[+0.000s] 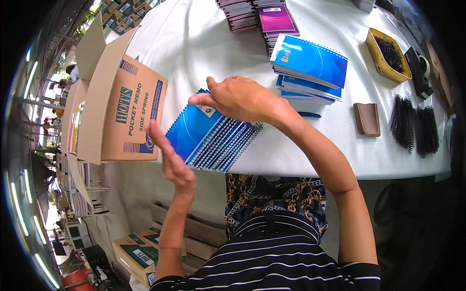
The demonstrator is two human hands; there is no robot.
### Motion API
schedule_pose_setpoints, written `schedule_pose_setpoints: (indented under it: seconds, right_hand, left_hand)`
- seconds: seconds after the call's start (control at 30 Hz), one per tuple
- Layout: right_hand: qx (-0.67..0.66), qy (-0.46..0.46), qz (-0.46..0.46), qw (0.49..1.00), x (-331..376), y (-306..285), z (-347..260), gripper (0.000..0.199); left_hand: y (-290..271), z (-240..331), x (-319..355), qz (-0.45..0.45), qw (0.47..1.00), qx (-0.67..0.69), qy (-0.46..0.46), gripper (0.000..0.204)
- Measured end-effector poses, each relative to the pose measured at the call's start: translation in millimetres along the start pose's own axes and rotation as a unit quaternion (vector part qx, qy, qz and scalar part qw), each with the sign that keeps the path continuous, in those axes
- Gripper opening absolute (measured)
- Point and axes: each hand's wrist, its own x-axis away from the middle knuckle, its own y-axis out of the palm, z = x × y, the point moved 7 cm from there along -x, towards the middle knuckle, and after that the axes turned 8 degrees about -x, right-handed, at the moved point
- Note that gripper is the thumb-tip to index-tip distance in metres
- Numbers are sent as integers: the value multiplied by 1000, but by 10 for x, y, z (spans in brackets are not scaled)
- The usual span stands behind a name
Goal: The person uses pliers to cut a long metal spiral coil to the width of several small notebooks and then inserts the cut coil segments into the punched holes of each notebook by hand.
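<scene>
A fanned row of blue spiral-bound notebooks (191, 133) lies on the table near its front edge, with the wire bindings toward me. My left hand (175, 162) is held upright at the row's left near side, fingers stretched out and holding nothing. Over the row's far right part is my right hand (238, 98), thumb apart from the fingers and nothing seen in its grasp. Whether its palm touches the covers cannot be made out. Left of the row stands an open cardboard box (138, 106), its flaps raised.
Farther right stands a stack of blue notebooks (310, 60), with purple notebooks (277, 19) behind it. A blue pen (309, 115), a brown block (367, 120), black binding coils (403, 123), a yellow tub (388, 56) and a tape dispenser (418, 72) lie to the right.
</scene>
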Motion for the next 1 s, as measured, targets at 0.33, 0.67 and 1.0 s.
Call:
schedule_pose_setpoints:
  seconds: [0.33,0.67,1.0]
  right_hand:
    - [117,-192,367,903,630,-67,-347,71]
    - [224,-409,254,848,544,1178,-341,75]
    - [262,49,289,919,1541,395,836,39]
  left_hand:
    - [63,-278,-355,-39,975,161,-150,59]
    - [986,-926,-308,-514,595,363,-500,78]
    - [1052,-371,-1230,-574,819,11,-4,85]
